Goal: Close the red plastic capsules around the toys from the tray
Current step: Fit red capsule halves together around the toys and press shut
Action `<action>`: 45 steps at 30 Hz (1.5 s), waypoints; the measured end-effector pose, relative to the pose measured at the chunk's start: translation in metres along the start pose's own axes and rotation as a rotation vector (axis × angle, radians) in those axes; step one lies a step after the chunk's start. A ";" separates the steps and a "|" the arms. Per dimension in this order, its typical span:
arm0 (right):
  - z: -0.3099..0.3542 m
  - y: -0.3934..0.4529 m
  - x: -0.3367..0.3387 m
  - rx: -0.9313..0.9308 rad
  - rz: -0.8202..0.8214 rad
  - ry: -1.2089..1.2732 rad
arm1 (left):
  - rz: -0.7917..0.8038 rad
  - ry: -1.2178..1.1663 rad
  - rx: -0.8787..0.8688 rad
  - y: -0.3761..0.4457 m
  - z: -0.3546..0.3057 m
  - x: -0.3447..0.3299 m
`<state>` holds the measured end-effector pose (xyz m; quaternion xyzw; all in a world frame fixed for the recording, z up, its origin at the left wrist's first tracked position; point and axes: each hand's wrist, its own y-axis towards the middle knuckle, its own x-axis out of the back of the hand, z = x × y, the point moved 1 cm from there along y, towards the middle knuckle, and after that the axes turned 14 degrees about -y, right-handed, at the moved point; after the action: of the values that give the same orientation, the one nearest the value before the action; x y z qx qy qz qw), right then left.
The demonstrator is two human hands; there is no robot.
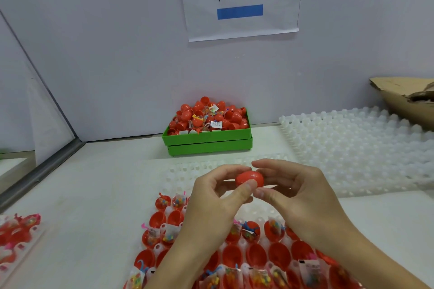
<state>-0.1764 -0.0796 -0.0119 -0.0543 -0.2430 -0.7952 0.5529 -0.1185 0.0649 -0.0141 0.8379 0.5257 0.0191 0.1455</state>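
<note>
Between the two hands, up above the table point(89, 195), sits one small red plastic egg-shaped capsule point(250, 178). The left hand point(216, 197) pinches its left end with thumb and curled fingers, and the right hand point(298, 190) pinches its right end the same way. Both hands are curled tight on it, and the fingertips nearly meet in front. The capsule lies on its side, so its long way runs from one hand to the other, left to right. It looks almost shut or just shut; the seam is hidden by the fingers, so I cannot tell if it has clicked. It should be very light, hard and smooth, so it may slip. I think the best hold is one half in each hand, pushing the halves straight at each other. If it is squeezed crooked, the little bag inside could get caught in the seam. Just below the hands lies a white bumpy plastic tray point(164, 185) with many open red capsule halves point(279, 256) and small toys in clear bags point(260, 277) waiting. Past the hands, near the wall, stands a green plastic box point(209, 141) heaped with red capsules. To the right of the right hand is a stack of white trays point(352, 143).
</note>
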 end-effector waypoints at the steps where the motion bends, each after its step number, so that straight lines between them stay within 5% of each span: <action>1: 0.000 0.000 0.000 0.010 -0.002 -0.008 | -0.006 -0.002 -0.005 0.000 0.000 0.000; 17: -0.003 0.000 0.006 0.058 -0.137 -0.024 | 0.113 0.138 -0.164 -0.007 -0.003 -0.008; 45: -0.009 -0.002 0.002 -0.074 -0.008 0.186 | 0.089 0.284 -0.313 -0.006 -0.004 -0.004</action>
<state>-0.1775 -0.0844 -0.0202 0.0004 -0.1613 -0.8075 0.5674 -0.1267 0.0645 -0.0119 0.8165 0.4938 0.2246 0.1973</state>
